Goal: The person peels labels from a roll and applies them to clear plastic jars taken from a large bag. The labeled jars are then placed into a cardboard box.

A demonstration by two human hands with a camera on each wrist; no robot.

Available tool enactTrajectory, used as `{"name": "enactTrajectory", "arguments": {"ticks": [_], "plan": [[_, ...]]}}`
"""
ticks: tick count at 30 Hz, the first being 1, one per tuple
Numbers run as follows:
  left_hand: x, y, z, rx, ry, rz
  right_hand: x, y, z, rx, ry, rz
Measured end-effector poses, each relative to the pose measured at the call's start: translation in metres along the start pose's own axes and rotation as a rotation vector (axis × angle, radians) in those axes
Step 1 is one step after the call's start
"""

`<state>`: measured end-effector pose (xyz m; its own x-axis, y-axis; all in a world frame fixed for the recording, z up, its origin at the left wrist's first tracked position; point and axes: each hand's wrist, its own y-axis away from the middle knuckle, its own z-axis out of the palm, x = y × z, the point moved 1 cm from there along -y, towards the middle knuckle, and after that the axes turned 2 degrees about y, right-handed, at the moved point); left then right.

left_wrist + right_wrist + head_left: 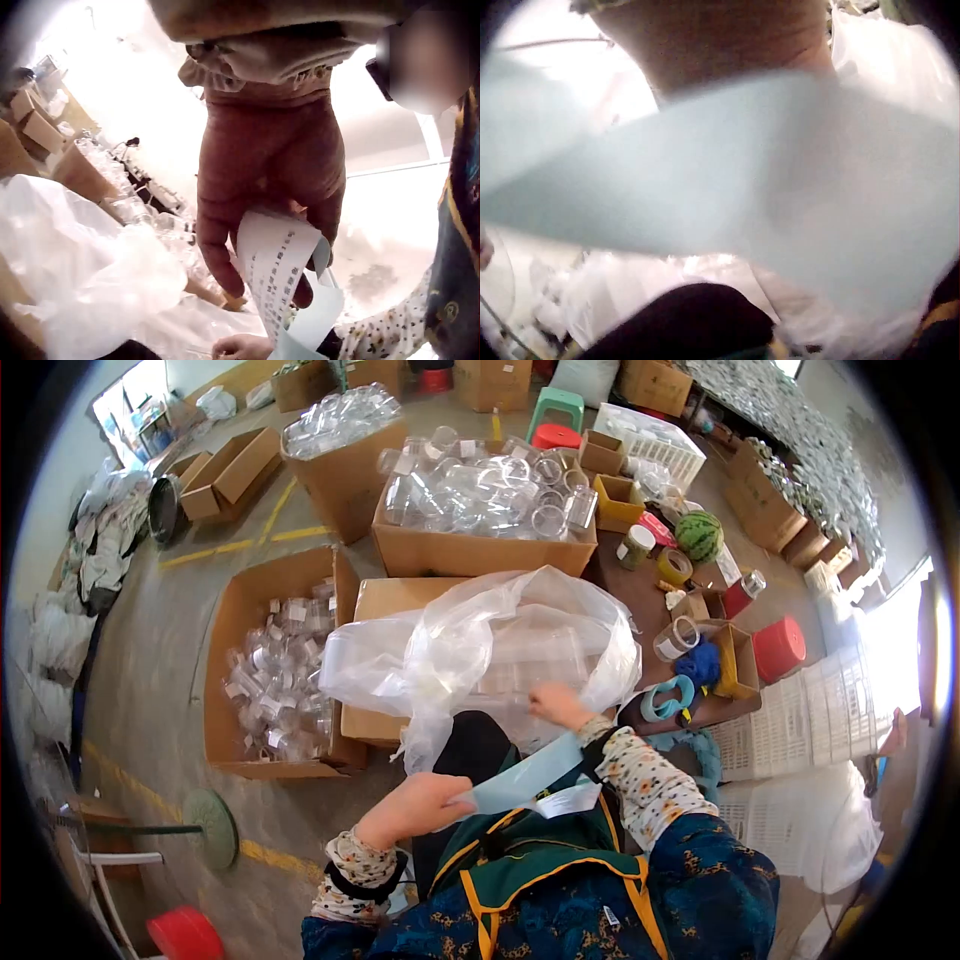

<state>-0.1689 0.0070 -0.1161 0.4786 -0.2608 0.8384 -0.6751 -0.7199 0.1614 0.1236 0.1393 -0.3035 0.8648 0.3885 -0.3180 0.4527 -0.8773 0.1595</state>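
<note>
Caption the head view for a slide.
Left hand grips a flat pale-blue strip; right hand near a translucent plastic bag.

Near centre, a person's left hand (415, 810) holds a label strip (520, 778), which stretches right above the lap toward the right wrist. Slightly farther and to the right, the right hand (562, 705) is at the near side of a bag (450, 630). The bag lies over a middle carton (385, 598). Left of that stands a carton of small containers (346, 585); directly behind it, a carton of jars (480, 552), with another filled carton (335, 485) beyond, to the left. On the right, a table (630, 600) bears a watermelon (699, 535), a lidded jar (636, 547) left of it, and a small open box (735, 672) nearer. Crates (800, 710) stand right of the table.
</note>
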Motion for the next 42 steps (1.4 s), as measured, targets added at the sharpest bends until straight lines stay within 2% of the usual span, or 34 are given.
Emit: {"name": "enactTrajectory", "arguments": {"ticks": [1,5,8,10,13,14,16,18,20,21,23,24,25,26,28,30,31,32,34,35,36,38,40,42], "plan": [[0.007,-0.002,0.001,0.013,0.007,0.061,-0.003,-0.007,-0.015,-0.067,-0.093,0.117],[0.015,-0.026,-0.002,0.013,-0.078,0.08,0.009,-0.052,-0.061,-0.008,-0.248,0.124],[0.009,-0.043,0.0,-0.038,-0.086,0.049,0.031,-0.09,-0.05,-0.059,-0.231,0.065],[-0.002,-0.048,0.003,-0.006,-0.121,0.093,0.052,-0.114,-0.033,0.236,-0.141,-0.089],[-0.025,-0.05,0.007,-0.016,-0.116,0.016,0.05,-0.119,-0.046,0.271,-0.06,-0.092],[-0.035,-0.052,0.011,-0.012,-0.11,-0.007,0.036,-0.108,-0.058,0.26,-0.061,-0.089],[-0.044,-0.06,0.009,-0.053,-0.116,-0.075,-0.018,-0.082,-0.094,0.013,-0.376,-0.095],[-0.036,-0.069,0.004,-0.038,-0.089,-0.101,-0.062,-0.043,-0.102,-0.245,-0.738,-0.281],[-0.045,-0.083,0.012,0.008,-0.137,-0.034,-0.106,0.007,-0.122,-0.485,-0.939,-0.298],[-0.034,-0.085,0.008,0.0,-0.072,-0.007,-0.11,0.021,-0.124,-0.49,-0.945,-0.289],[-0.013,-0.084,-0.007,-0.012,-0.005,0.02,-0.11,0.043,-0.13,-0.326,-0.871,-0.309],[-0.007,-0.08,-0.012,-0.088,0.07,0.054,-0.109,0.056,-0.138,-0.329,-0.873,-0.302],[-0.005,-0.076,-0.013,-0.158,0.142,0.089,-0.105,0.068,-0.149,-0.339,-1.02,-0.201],[-0.005,-0.07,-0.012,-0.157,0.143,0.09,-0.098,0.077,-0.155,-0.344,-1.163,-0.098],[-0.005,-0.057,-0.009,-0.184,0.644,0.124,-0.086,0.094,-0.157,-0.337,-1.215,-0.081],[-0.005,-0.053,-0.003,-0.21,0.752,0.067,-0.086,0.104,-0.16,-0.327,-1.024,-0.223],[-0.002,-0.051,-0.002,-0.232,0.776,0.055,-0.1,0.108,-0.175,-0.302,-0.809,-0.245],[0.0,-0.05,-0.001,-0.253,0.801,0.043,-0.11,0.109,-0.179,-0.301,-0.808,-0.245],[0.007,-0.047,0.005,-0.256,0.893,0.03,-0.129,0.108,-0.185,-0.054,-0.621,-0.591],[0.01,-0.044,0.009,-0.256,0.985,0.015,-0.136,0.107,-0.189,-0.112,-0.574,-0.617],[0.012,-0.042,0.012,-0.252,0.984,0.013,-0.14,0.106,-0.189,-0.113,-0.575,-0.621],[0.012,-0.038,0.021,-0.343,1.122,0.035,-0.147,0.102,-0.187,-0.212,-0.631,-0.7],[0.007,-0.032,0.034,-0.363,1.302,0.034,-0.154,0.099,-0.184,-0.242,-0.68,-0.709],[0.005,-0.027,0.043,-0.365,1.404,0.093,-0.157,0.096,-0.176,-0.266,-0.913,-0.779]]}}
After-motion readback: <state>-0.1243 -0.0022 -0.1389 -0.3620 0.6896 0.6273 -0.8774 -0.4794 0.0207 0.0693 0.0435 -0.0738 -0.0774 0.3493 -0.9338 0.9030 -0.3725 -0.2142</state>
